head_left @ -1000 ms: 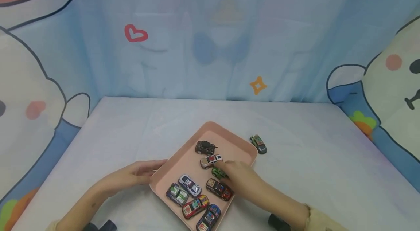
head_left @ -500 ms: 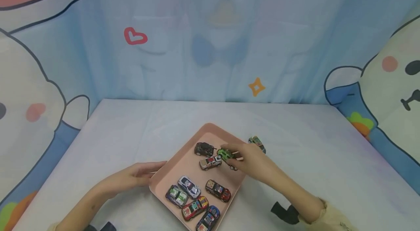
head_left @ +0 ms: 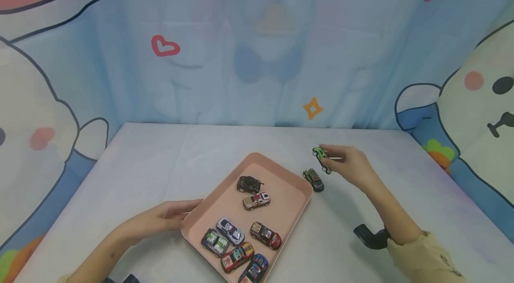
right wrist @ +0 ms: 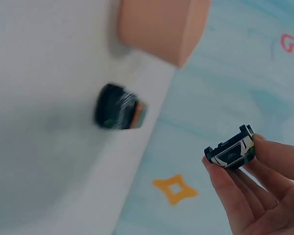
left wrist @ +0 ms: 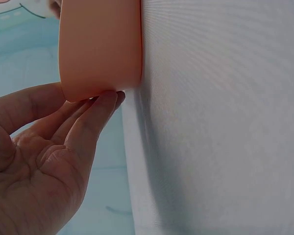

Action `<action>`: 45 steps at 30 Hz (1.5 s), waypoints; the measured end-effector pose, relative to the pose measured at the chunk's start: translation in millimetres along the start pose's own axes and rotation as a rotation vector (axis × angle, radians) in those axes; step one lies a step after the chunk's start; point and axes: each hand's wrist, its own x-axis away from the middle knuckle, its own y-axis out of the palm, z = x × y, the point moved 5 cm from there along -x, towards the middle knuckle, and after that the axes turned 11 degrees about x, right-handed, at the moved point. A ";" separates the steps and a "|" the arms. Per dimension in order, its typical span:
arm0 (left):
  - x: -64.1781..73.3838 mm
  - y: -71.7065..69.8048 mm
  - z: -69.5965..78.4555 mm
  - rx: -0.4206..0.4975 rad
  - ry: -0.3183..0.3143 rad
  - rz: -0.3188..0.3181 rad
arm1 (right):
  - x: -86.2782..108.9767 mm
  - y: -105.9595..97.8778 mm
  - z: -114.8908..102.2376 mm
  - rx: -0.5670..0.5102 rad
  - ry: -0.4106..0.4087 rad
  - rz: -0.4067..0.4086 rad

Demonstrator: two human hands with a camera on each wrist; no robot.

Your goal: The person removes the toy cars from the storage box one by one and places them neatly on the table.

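My right hand (head_left: 353, 166) pinches a small green toy car (head_left: 320, 156) between thumb and fingers, raised above the table beyond the tray's right corner. In the right wrist view the held toy car (right wrist: 231, 151) shows its dark and white end. Close below it, a dark green toy car (head_left: 313, 180) stands on the table beside the pink tray (head_left: 287, 193). At the tray's left side, my left hand (head_left: 158, 219) touches the outer wall with thumb and fairly straight fingers. The left wrist view shows those fingertips against the tray's wall (left wrist: 100, 44).
Inside the tray, a black toy car (head_left: 249, 184) and a white-and-red one (head_left: 256, 201) sit toward the far end. A black-and-red car (head_left: 266, 235) and several others crowd the near end. A white cloth covers the table (head_left: 168, 162); a printed blue curtain (head_left: 209, 82) hangs behind.
The right hand has taken the green toy car out of the tray and carried it up and right, past its right corner. The left hand stays at the tray's side.
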 end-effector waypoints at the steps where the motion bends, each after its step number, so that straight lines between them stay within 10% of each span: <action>1: 0.0 -0.2 0.1 0.000 -0.003 0.001 | -1.2 0.8 5.7 0.007 0.011 -0.005; 13: 0.7 2.5 -2.5 0.020 -0.025 0.013 | -11.4 34.4 56.1 0.158 0.132 -0.119; 30: -1.2 0.5 -1.9 0.015 0.022 -0.001 | -11.7 54.7 42.5 0.417 0.068 -0.070; 45: -2.4 0.0 -0.7 0.002 0.028 -0.006 | -12.3 54.5 39.4 0.429 0.080 -0.060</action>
